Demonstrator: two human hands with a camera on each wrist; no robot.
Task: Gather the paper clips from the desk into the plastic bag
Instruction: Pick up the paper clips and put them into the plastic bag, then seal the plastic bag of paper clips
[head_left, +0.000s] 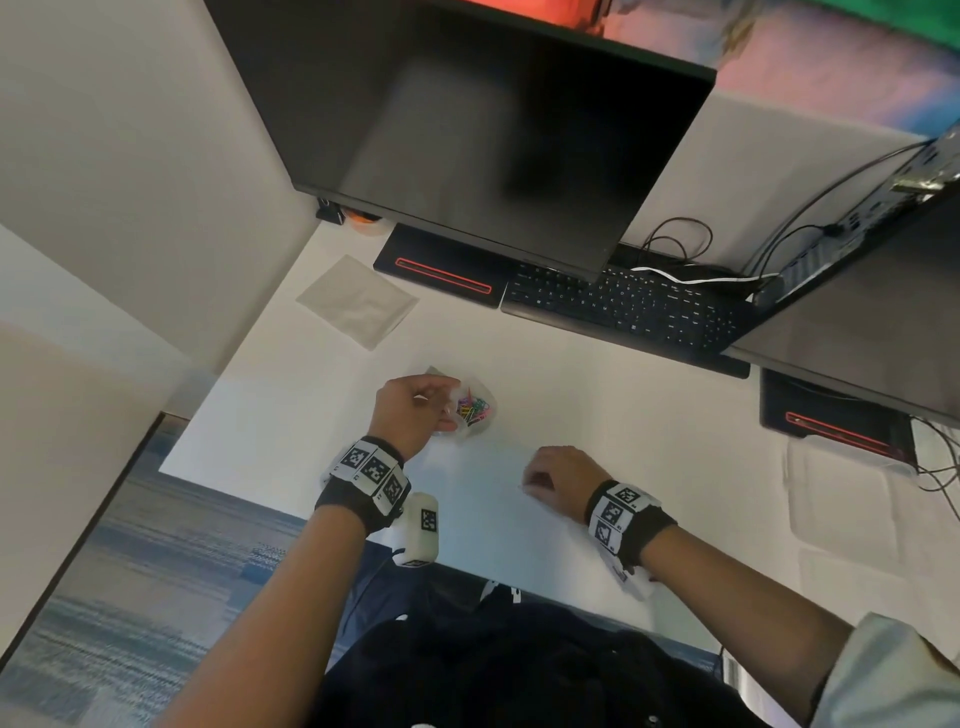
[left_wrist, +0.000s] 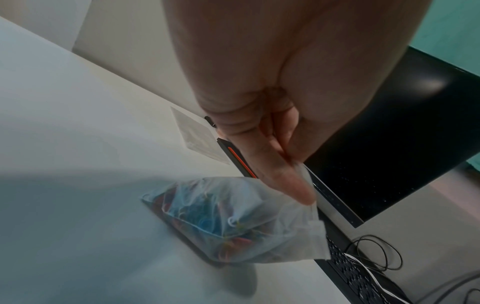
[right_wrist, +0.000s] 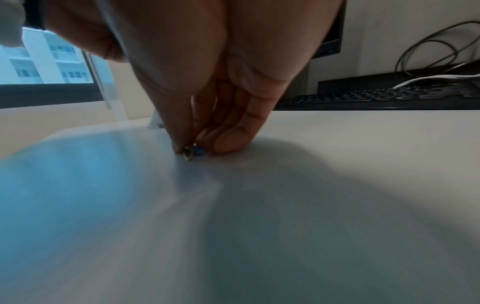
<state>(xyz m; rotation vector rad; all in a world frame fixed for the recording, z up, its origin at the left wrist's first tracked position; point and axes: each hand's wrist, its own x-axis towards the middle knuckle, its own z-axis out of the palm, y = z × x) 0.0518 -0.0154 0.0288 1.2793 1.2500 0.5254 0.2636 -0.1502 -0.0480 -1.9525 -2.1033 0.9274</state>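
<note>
Pinching paper clips (right_wrist: 191, 153) against the desk (right_wrist: 337, 164), the right hand (head_left: 558, 475) crouches while the left hand (head_left: 410, 413) grips the plastic bag (left_wrist: 233, 222).

The left hand (head_left: 410, 413) gripped the plastic bag (head_left: 470, 408) on the white desk (head_left: 597, 395), coloured paper clips (head_left: 471, 408) bunched inside. The right hand (head_left: 558, 475) sat nearer the body, fingers curled down on the desktop. Beyond them lay a flat clear sheet (head_left: 358, 300), a dark monitor (head_left: 467, 130) and a black keyboard (head_left: 634, 306).
</note>
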